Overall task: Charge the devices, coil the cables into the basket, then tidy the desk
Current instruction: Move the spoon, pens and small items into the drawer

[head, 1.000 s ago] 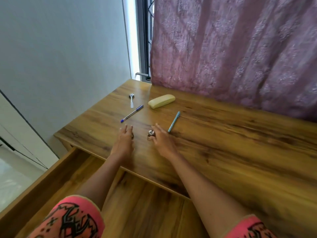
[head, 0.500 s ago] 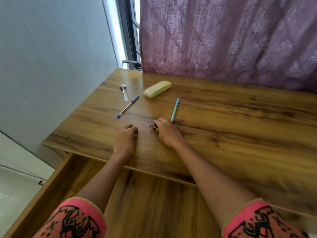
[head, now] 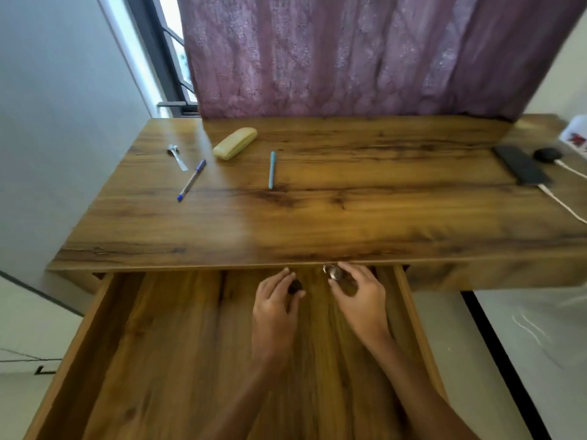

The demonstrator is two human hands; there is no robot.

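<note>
Lying leftmost, the spoon (head: pixel 176 156): it is flat on the surface (head: pixel 349 217), near the far left corner.
Blue pen (head: pixel 191 180): just right of the spoon and apart from it, slanting with its capped end away from you.
Yellow case (head: pixel 235 143): closed, farther back than the pens, near the hem of the curtain (head: pixel 349 52).
Teal pen (head: pixel 272 169): right of the case, running almost straight front to back, well apart from the blue pen.
Drawer (head: pixel 85 338): it stands pulled out below the front edge of the surface, and both your hands are over its wooden floor.
Left hand (head: pixel 274 301): your fingers are curled, and thumb and fingertips pinch a small dark thing (head: pixel 294 286), too blurred to name.
Right hand (head: pixel 359 295): just beside the left, its thumb and forefinger pinch a small shiny thing (head: pixel 333 272), perhaps metal, close under the front edge.
Phone (head: pixel 521 165): dark and flat at the far right of the surface, with a white cable (head: pixel 562 204) meeting its near end.
Dark round device (head: pixel 547 154): just right of the phone's far end, with a second white cable (head: pixel 571 169) leading off it.
</note>
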